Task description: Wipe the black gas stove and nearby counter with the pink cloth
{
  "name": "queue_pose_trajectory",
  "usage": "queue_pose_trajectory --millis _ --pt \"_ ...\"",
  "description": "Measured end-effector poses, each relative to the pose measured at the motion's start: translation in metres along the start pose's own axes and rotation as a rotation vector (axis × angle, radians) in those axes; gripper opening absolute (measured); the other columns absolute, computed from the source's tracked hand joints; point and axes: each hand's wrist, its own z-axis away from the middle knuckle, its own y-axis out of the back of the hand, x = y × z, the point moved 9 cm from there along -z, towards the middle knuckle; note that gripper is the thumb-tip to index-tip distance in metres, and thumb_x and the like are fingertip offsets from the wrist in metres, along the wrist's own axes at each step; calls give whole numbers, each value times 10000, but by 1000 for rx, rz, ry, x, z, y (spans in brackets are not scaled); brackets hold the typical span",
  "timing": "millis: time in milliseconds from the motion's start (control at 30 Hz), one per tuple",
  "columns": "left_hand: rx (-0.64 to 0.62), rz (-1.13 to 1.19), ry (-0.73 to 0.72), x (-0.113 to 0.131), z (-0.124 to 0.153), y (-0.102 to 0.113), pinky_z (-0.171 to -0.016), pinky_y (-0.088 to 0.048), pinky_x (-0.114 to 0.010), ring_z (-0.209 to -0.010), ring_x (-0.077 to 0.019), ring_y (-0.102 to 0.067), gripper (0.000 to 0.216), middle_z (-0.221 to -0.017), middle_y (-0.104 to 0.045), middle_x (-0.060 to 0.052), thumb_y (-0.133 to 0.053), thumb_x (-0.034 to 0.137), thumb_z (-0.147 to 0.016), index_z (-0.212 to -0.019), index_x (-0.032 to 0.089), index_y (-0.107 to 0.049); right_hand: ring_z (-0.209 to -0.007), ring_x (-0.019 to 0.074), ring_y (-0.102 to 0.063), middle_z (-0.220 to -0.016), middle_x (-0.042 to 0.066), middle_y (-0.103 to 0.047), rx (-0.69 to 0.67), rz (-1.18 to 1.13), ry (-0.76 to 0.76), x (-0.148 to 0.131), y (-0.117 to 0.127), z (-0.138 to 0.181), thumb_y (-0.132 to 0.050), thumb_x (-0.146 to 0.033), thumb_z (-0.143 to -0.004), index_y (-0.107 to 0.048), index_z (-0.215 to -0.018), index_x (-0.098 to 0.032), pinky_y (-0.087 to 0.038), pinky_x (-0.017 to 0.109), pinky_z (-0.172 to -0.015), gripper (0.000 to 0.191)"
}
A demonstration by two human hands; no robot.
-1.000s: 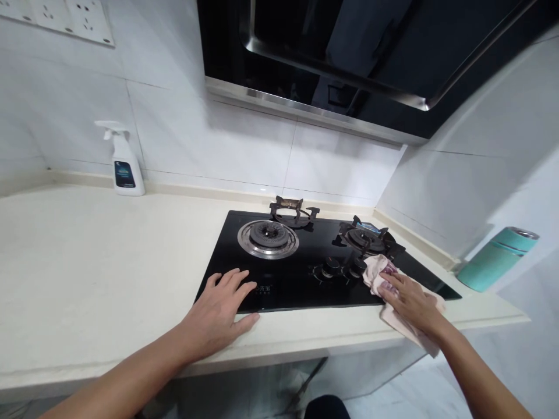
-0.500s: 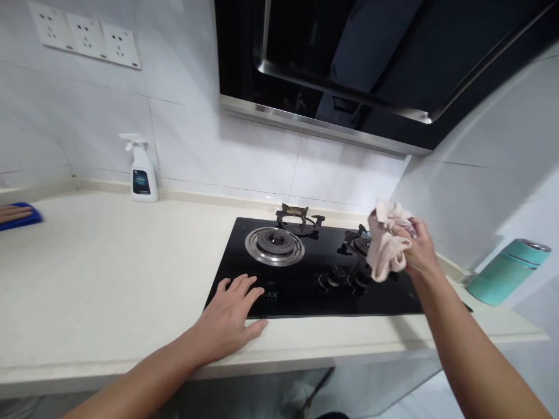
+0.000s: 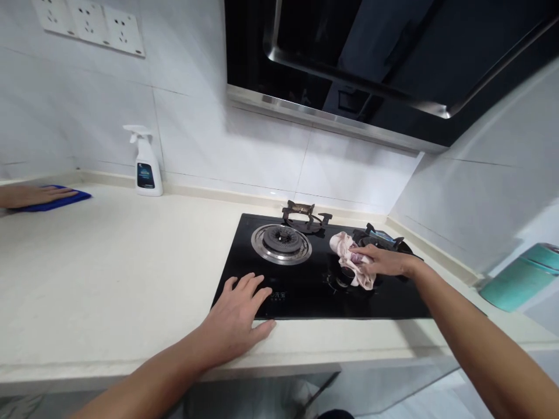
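Observation:
My left hand [image 3: 236,311] rests open on the front edge of the black glass gas hob [image 3: 301,299], holding nothing. My right hand [image 3: 384,261] presses a crumpled pale pink cloth [image 3: 356,250] down on the hob's right side. The cloth lies over the control knobs [image 3: 338,280] and partly hides them. Behind my right hand stands the right burner's iron pan support [image 3: 378,235]. The left burner, with its steel ring [image 3: 282,244], sits between my hands and the far pan support [image 3: 305,216].
A white spray bottle [image 3: 147,166] stands against the tiled wall on the cream countertop [image 3: 117,279]. At far left, another person's hand [image 3: 30,196] lies on a blue cloth [image 3: 72,198]. A black range hood [image 3: 332,58] hangs overhead, and a teal flask [image 3: 522,278] stands at right.
My right hand has come down from the air onto the hob with the cloth. The other person's hand and blue cloth have slid further right along the counter. My left hand stays put.

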Motion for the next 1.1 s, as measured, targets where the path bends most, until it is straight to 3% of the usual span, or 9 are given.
queue_pose_trajectory --millis 100,267,467,567,667,833,1100 --pt "14 -6 -6 2 1 -1 -1131 -346 -670 -1424 -429 -449 505 -1503 -554 -184 -628 416 -931 -1371 169 -627 -1095 263 -598 -1190 77 -566 -31 109 27 -6 -12 7 -739 -375 -714 -532 -1478 -295 -467 352 -1003 795" --pt "6 -38 -6 3 1 -3 -1115 -366 -686 -1419 -444 -457 523 -1508 -548 -197 -632 419 -925 -1386 173 -619 -1036 275 -571 -1168 92 -505 30 284 -70 -9 -27 -14 -771 -190 -596 -578 -1414 -292 -476 364 -931 847" --pt "-8 -49 -19 4 -1 -6 -1096 -373 -709 -1418 -464 -448 536 -1505 -547 -214 -618 427 -924 -1386 154 -615 -1038 289 -618 -1251 130 -555 31 282 -166 15 -16 -54 -748 -233 -681 -550 -1466 -290 -488 411 -925 812" --pt "-21 -35 -12 6 -2 -5 -1095 -370 -713 -1418 -465 -445 530 -1503 -550 -205 -623 430 -914 -1375 170 -620 -1089 273 -641 -1328 126 -591 -16 274 -134 9 -12 -78 -719 -152 -656 -590 -1431 -258 -502 355 -918 793" --pt "-38 -13 7 6 -3 -3 -1093 -362 -720 -1412 -470 -449 522 -1493 -556 -208 -630 421 -906 -1362 166 -624 -1115 242 -656 -1387 97 -614 -49 276 -69 -13 -12 -98 -678 -102 -645 -609 -1409 -251 -506 292 -902 782" --pt "-14 27 7 6 -3 3 -1109 -355 -688 -1402 -438 -456 499 -1478 -564 -185 -638 446 -909 -1338 192 -626 -1043 287 -692 -1235 106 -711 -34 343 -29 -61 -19 -108 -690 -191 -693 -651 -1356 -245 -511 334 -861 666" --pt "-42 8 23 9 -1 5 -1138 -319 -644 -1427 -411 -422 522 -1494 -536 -203 -600 436 -936 -1379 158 -591 -1099 330 -664 -1301 148 -656 47 449 100 -151 -42 -56 -635 -394 -832 -637 -1345 -252 -479 403 -895 533"
